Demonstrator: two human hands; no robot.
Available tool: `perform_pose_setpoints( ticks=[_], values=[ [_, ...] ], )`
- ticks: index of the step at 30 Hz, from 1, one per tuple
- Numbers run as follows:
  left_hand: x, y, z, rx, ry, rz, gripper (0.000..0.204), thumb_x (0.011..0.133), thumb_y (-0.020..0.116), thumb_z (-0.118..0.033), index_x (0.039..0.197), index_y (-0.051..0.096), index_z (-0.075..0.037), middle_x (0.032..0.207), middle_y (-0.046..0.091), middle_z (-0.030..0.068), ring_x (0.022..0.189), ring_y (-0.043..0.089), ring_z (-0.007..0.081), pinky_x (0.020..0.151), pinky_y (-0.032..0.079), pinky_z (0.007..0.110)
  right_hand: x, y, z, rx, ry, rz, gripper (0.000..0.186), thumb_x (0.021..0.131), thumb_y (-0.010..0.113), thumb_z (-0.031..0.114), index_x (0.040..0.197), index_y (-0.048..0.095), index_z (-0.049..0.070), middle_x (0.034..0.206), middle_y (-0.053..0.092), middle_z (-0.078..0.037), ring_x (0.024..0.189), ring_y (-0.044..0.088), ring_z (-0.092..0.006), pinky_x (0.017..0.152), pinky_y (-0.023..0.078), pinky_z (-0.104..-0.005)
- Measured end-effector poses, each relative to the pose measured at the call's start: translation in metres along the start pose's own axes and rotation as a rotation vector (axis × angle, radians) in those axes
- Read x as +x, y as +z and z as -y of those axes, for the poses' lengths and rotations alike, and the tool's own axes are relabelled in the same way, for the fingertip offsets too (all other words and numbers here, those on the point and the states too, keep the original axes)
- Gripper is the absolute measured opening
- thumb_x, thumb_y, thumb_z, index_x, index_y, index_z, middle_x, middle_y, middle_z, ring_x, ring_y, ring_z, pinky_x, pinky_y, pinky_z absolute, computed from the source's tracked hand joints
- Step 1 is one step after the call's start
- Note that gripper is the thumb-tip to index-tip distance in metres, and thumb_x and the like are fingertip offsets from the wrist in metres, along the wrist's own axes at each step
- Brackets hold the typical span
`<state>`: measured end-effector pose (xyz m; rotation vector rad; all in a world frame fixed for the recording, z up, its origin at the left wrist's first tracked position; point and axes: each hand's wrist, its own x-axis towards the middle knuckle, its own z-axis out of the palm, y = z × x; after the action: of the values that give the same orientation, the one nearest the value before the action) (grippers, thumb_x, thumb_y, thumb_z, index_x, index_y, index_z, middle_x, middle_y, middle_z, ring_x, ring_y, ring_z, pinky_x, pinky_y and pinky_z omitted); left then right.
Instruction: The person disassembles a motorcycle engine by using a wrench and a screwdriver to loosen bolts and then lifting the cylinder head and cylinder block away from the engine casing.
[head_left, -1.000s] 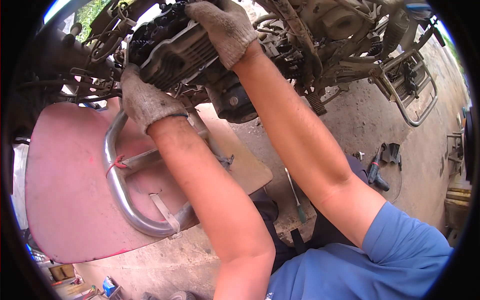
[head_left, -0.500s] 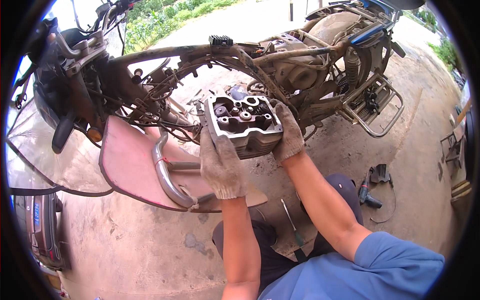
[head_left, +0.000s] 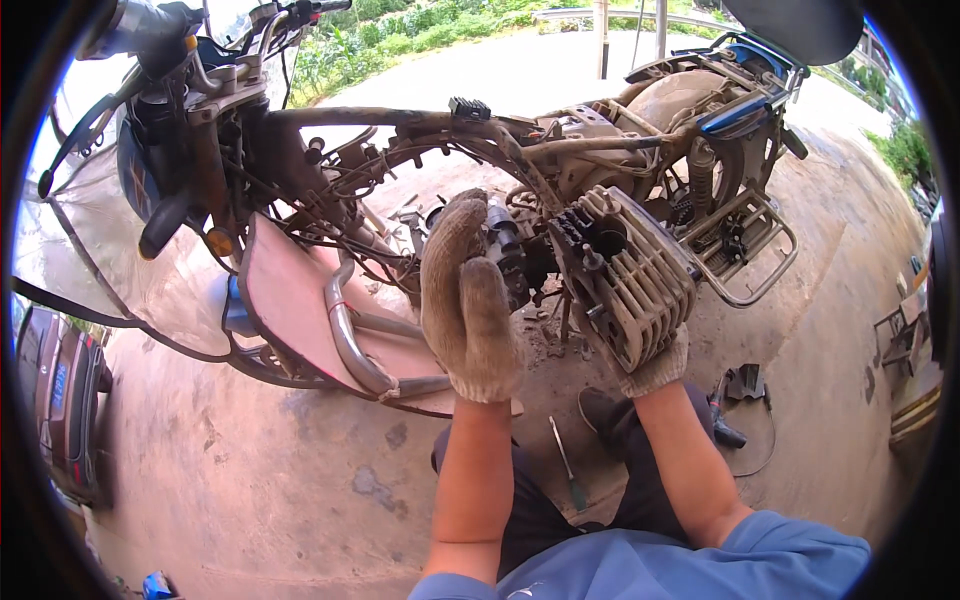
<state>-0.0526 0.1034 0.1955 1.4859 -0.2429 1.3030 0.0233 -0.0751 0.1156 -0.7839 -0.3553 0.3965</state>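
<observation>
Head view: I see the right hand curled under the finned engine part, gripping it; the left hand, partly open beside it, holds nothing visible.

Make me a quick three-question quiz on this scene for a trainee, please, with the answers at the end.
1. Which hand holds the finned metal block?
2. True or false: the screwdriver lies on the ground.
3. What colour is the person's shirt? A) green B) blue C) red

Key:
1. The right hand.
2. True.
3. B.
</observation>
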Motion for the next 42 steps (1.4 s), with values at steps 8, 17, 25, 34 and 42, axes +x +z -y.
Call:
perform_pose_setpoints(
  ticks=[8,17,25,34,42],
  values=[
    [-0.082,-0.031,0.142,-0.287,-0.694,0.439,0.099,0.098,0.039,-0.079,0.153,0.042,0.004,0.154,0.048,0.0133,0.144,0.045,0.0259,0.122,0.031,0.039,-0.024,-0.003,-0.033,-1.211,-0.307,0.062,0.06,0.096,0.066,0.043,0.148,0.052,0.015,0.148,0.057,-0.008,0.134,0.055,-0.0266,0.114,0.045,-0.0429],
    [-0.078,-0.023,0.11,-0.844,-0.853,0.184,0.097,0.093,0.045,-0.082,0.153,0.039,-0.006,0.144,0.054,0.0091,0.129,0.054,0.0218,0.111,0.044,0.038,-0.003,-0.054,-0.084,-0.401,-0.019,-0.095,0.067,0.097,0.068,0.046,0.15,0.048,0.01,0.144,0.059,-0.011,0.132,0.057,-0.0257,0.11,0.05,-0.0446],
    [-0.108,-0.033,0.107,-0.792,-1.274,-0.05,0.075,0.104,0.045,-0.064,0.152,0.046,-0.007,0.144,0.059,0.0078,0.128,0.059,0.0234,0.109,0.05,0.038,-0.006,-0.037,-0.045,0.267,0.177,-0.017,0.078,0.1,0.059,0.058,0.154,0.042,0.004,0.145,0.058,-0.012,0.13,0.059,-0.0227,0.106,0.054,-0.0432],
    [-0.114,-0.032,0.103,-0.529,-1.442,-0.269,0.059,0.108,0.048,-0.051,0.148,0.05,-0.007,0.138,0.064,0.0076,0.121,0.064,0.0221,0.102,0.055,0.036,-0.013,-0.069,-0.054,0.225,0.389,-0.066,0.076,0.099,0.064,0.054,0.153,0.044,0.004,0.143,0.06,-0.012,0.124,0.064,-0.0239,0.104,0.055,-0.0409],
    [-0.112,-0.037,0.106,-0.621,-1.397,-0.321,0.056,0.112,0.039,-0.047,0.149,0.048,-0.007,0.14,0.063,0.0073,0.122,0.064,0.0226,0.103,0.055,0.036,-0.006,-0.06,-0.065,-0.001,0.272,-0.073,0.074,0.104,0.05,0.059,0.151,0.047,0.003,0.139,0.064,-0.015,0.121,0.066,-0.0274,0.101,0.057,-0.0439]
  ],
)
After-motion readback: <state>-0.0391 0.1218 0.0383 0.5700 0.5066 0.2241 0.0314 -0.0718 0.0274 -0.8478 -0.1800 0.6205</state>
